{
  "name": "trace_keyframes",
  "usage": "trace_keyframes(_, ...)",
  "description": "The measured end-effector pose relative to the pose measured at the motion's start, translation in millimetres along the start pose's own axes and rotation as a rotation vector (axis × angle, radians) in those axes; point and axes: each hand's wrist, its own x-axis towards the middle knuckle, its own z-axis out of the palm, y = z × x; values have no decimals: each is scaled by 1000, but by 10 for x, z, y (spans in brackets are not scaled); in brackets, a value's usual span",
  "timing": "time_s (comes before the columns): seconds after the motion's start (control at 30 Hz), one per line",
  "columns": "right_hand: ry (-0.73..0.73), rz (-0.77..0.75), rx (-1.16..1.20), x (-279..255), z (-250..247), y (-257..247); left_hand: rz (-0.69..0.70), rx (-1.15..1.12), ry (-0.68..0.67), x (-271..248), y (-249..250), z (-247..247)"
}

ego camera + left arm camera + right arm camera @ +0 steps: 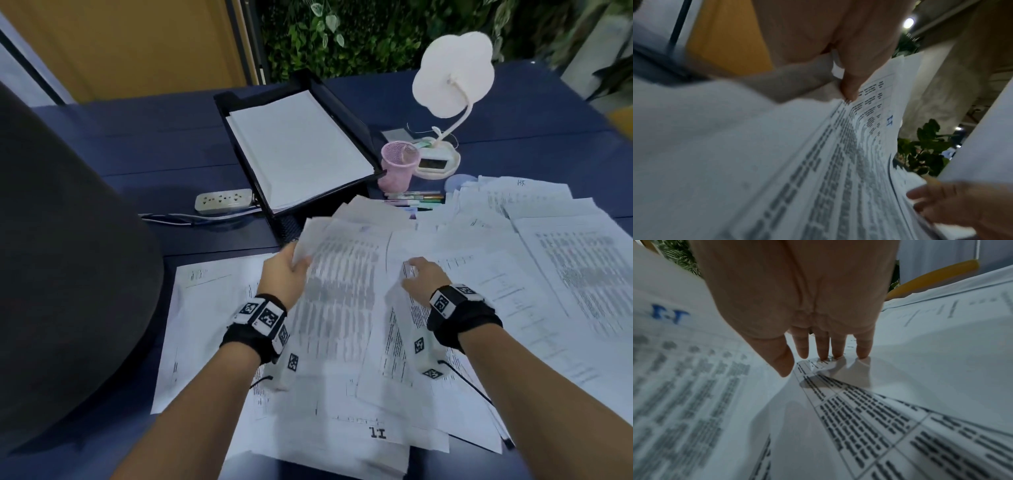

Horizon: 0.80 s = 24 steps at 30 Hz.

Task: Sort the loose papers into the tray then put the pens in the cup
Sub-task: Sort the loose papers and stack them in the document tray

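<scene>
Printed loose papers (565, 260) lie spread over the near half of the blue desk. My left hand (298, 260) pinches the left edge of a lifted sheaf of printed sheets (342, 260); in the left wrist view the thumb (849, 91) presses on the top sheet (838, 154). My right hand (411, 270) rests with straight fingers (823, 352) on a crumpled paper corner (838, 368). The black tray (346, 102) holds a white stack and stands behind the papers. A pink mesh cup (399, 166) stands right of the tray, with several pens (416, 200) lying in front of it.
A white desk lamp (452, 75) with a clock base stands behind the cup. A power strip (224, 200) and its cable lie left of the tray. A dark chair back (68, 257) fills the left side. Plants line the far edge.
</scene>
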Motion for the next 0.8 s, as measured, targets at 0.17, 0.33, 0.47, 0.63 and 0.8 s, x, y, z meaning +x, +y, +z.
trace_keyframes(0.17, -15, 5, 82, -73, -61, -65, 183, -70, 213, 141, 454, -448)
trace_keyframes(0.33, 141, -224, 620, -274, -424, -517, 256, -326, 257, 228, 755, -820)
trace_keyframes(0.47, 149, -491, 885, -449, -812, -959, 287, -437, 166, 197, 857, -887)
trace_keyframes(0.63, 261, -592, 1006, -578, -997, -1200, 324, -530, 143, 144, 962, -799)
trace_keyframes(0.8, 392, -644, 1077, -644, -1045, -1299, 344, -566, 173, 192, 1100, -788)
